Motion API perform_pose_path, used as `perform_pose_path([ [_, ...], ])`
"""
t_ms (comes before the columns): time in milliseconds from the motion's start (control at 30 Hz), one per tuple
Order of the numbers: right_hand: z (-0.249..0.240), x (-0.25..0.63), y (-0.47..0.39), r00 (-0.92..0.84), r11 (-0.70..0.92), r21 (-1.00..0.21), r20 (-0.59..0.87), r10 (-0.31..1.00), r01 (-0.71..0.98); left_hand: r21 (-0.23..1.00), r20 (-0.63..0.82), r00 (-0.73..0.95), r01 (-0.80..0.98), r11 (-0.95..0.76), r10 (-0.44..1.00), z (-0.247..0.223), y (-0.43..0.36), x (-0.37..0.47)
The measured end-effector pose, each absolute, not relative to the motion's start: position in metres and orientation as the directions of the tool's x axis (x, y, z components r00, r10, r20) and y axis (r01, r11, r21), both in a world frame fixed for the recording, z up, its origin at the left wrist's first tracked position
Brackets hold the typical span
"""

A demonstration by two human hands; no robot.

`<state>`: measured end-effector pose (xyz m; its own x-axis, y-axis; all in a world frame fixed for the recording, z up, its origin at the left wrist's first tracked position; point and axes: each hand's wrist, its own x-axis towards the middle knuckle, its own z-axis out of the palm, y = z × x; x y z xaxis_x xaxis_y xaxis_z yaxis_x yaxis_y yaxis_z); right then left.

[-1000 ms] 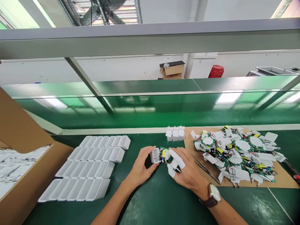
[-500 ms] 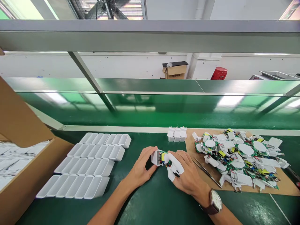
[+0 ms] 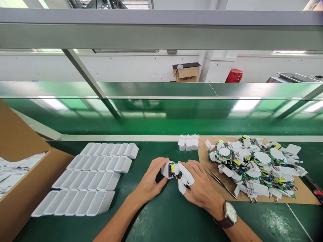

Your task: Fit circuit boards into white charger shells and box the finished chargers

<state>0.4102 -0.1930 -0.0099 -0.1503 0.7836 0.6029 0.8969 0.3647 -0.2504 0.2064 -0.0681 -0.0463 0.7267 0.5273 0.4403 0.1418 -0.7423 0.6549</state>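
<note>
My left hand [image 3: 153,178] is closed on a small white plastic housing [image 3: 165,170], thumb and fingers gripping its outer walls. A circuit board [image 3: 174,168] with a yellow component sits at the housing's open end, partly inside it. My right hand [image 3: 198,183] is closed on the board's other end, where a white plastic piece [image 3: 186,173] is attached. Wrapped fingers hide part of that piece. Both hands work just above the green tabletop, between rows of open white housings [image 3: 83,179] on the left and a heap of boards [image 3: 254,168] on the right.
Tweezers [image 3: 220,183] lie on the brown cardboard sheet [image 3: 302,198] beside the boards. Several assembled white units [image 3: 188,142] stand farther back. An open carton [image 3: 35,188] of white parts is at the left edge. A metal-framed shelf [image 3: 161,37] crosses above the bench.
The board has gone slightly deeper into the housing as my hands draw a little closer together. My view has tilted down slightly and shifted.
</note>
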Motion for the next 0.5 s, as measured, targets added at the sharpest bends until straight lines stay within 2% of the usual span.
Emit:
perform_pose_path([
  [500,-0.0068,0.4098,-0.1934,-0.146,0.340,-0.228,0.595,0.791,0.912,0.618,0.480,0.724,0.122,-0.776,0.495,-0.0403,-0.0684,0.2067],
])
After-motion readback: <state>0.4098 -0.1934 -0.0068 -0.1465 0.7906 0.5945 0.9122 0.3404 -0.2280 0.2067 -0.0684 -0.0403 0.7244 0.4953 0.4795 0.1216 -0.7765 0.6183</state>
